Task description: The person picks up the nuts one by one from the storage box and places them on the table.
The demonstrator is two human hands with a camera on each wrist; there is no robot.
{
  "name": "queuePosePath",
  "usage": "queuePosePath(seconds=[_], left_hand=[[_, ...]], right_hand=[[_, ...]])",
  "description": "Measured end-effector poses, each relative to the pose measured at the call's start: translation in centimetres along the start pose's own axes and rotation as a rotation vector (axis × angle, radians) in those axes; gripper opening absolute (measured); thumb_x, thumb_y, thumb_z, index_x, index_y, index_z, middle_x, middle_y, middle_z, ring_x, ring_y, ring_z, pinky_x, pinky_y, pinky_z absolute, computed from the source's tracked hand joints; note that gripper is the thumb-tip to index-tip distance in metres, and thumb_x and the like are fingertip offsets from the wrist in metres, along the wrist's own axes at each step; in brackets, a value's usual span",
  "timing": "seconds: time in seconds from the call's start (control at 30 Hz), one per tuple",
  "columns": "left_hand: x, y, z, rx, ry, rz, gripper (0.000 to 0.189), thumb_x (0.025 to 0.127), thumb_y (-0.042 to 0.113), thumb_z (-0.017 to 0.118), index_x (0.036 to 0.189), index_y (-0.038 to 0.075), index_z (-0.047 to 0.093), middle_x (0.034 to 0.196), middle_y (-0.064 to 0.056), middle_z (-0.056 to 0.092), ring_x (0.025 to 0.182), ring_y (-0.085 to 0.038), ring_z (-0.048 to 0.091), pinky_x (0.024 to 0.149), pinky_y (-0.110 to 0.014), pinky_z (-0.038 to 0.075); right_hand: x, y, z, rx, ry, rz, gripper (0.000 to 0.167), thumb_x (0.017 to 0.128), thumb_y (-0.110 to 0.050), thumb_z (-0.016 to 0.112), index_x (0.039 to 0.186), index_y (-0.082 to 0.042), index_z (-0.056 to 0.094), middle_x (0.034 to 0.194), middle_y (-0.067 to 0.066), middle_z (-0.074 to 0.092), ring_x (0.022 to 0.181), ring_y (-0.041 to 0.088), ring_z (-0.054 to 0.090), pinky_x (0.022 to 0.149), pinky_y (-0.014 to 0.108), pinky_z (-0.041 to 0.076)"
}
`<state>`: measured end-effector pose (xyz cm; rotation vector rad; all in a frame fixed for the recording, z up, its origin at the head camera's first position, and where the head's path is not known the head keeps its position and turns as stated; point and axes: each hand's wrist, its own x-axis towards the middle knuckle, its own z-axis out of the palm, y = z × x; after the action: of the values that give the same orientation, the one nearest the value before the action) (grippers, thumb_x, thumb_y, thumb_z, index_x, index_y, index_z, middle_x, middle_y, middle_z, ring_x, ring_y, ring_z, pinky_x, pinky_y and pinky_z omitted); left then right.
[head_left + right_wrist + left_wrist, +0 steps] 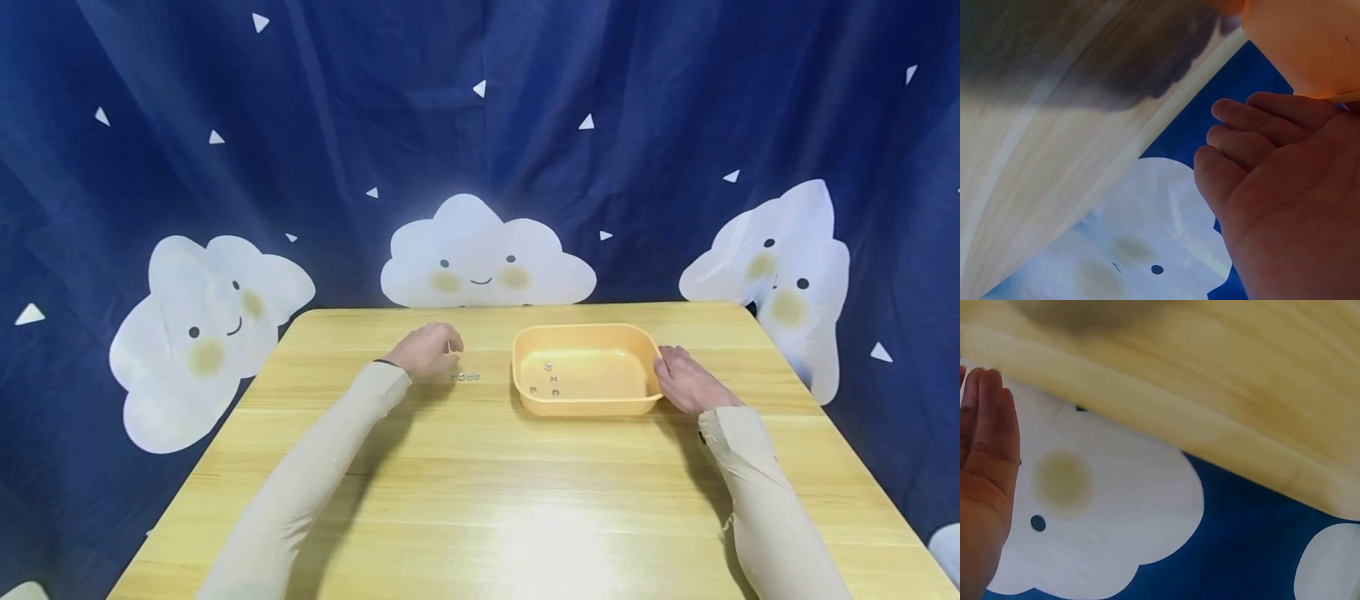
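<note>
My left hand hovers over the left-middle of the table, thumb and forefinger apart with a gap between them. Just right of its fingertips, several small silvery round pieces lie in a short row. In the left wrist view the outer fingers look nearly straight. A yellow-orange plastic basin stands to the right of the row, with several more of these pieces scattered inside, toward its left end. Gripping the basin's right end, my right hand has its thumb at the rim and its fingers outside.
The light wood table has its far edge just behind the basin. A dark blue curtain with white smiling clouds hangs behind and at both sides.
</note>
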<state>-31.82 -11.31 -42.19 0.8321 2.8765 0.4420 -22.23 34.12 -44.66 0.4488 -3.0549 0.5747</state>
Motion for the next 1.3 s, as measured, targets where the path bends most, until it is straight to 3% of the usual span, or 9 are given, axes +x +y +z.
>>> queuePosePath(seconds=[0.27, 0.5, 0.77, 0.97, 1.17, 1.3], left_hand=[[1.4, 1.6, -1.5, 0.056, 0.053, 0.096, 0.023, 0.094, 0.016, 0.065, 0.112, 0.007, 0.076, 0.108, -0.007, 0.076, 0.100, -0.021, 0.069, 0.092, -0.039, 0.058], [2.6, 5.0, -2.0, 0.110, 0.027, 0.211, 0.022, 0.096, 0.015, 0.065, 0.111, 0.005, 0.077, 0.108, -0.009, 0.077, 0.101, -0.023, 0.071, 0.093, -0.037, 0.059], [3.9, 8.5, -1.3, 0.161, -0.032, 0.284, 0.022, 0.098, 0.015, 0.064, 0.113, 0.005, 0.077, 0.110, -0.008, 0.077, 0.104, -0.021, 0.072, 0.095, -0.035, 0.059], [4.6, 10.8, 0.3, 0.190, -0.099, 0.341, 0.012, 0.097, 0.013, 0.067, 0.096, 0.005, 0.075, 0.103, -0.008, 0.075, 0.096, -0.020, 0.067, 0.090, -0.034, 0.057], [5.0, 13.1, 2.3, 0.260, -0.184, 0.306, 0.017, 0.095, 0.018, 0.073, 0.106, 0.005, 0.075, 0.114, -0.004, 0.075, 0.104, -0.019, 0.067, 0.095, -0.036, 0.057], [4.9, 14.5, 3.4, 0.327, -0.238, 0.234, 0.016, 0.097, 0.026, 0.073, 0.094, 0.010, 0.071, 0.088, 0.005, 0.067, 0.083, -0.010, 0.057, 0.106, -0.039, 0.050]], right_hand=[[-0.1, -0.1, 0.0, -0.053, -0.010, 0.026, 0.056, 0.109, -0.015, 0.024, 0.141, 0.030, 0.033, 0.150, 0.050, 0.033, 0.143, 0.065, 0.028, 0.122, 0.067, 0.025], [-0.1, -0.1, -0.1, -0.038, -0.020, 0.051, 0.057, 0.110, -0.017, 0.024, 0.145, 0.028, 0.028, 0.155, 0.048, 0.026, 0.146, 0.065, 0.022, 0.122, 0.069, 0.022], [-0.1, -0.2, -0.1, -0.050, -0.011, 0.051, 0.057, 0.110, -0.017, 0.025, 0.145, 0.027, 0.029, 0.155, 0.048, 0.027, 0.146, 0.064, 0.023, 0.121, 0.071, 0.024], [-0.1, -0.1, -0.1, -0.052, -0.010, 0.052, 0.057, 0.110, -0.018, 0.024, 0.145, 0.027, 0.030, 0.154, 0.048, 0.028, 0.145, 0.065, 0.024, 0.120, 0.073, 0.025], [-0.1, 0.0, -0.1, -0.063, -0.015, 0.058, 0.058, 0.110, -0.018, 0.023, 0.144, 0.027, 0.030, 0.153, 0.048, 0.029, 0.144, 0.066, 0.024, 0.120, 0.072, 0.024], [-0.1, -0.3, -0.1, -0.070, -0.006, 0.055, 0.057, 0.109, -0.017, 0.025, 0.143, 0.028, 0.033, 0.152, 0.048, 0.032, 0.144, 0.066, 0.027, 0.120, 0.071, 0.026]])
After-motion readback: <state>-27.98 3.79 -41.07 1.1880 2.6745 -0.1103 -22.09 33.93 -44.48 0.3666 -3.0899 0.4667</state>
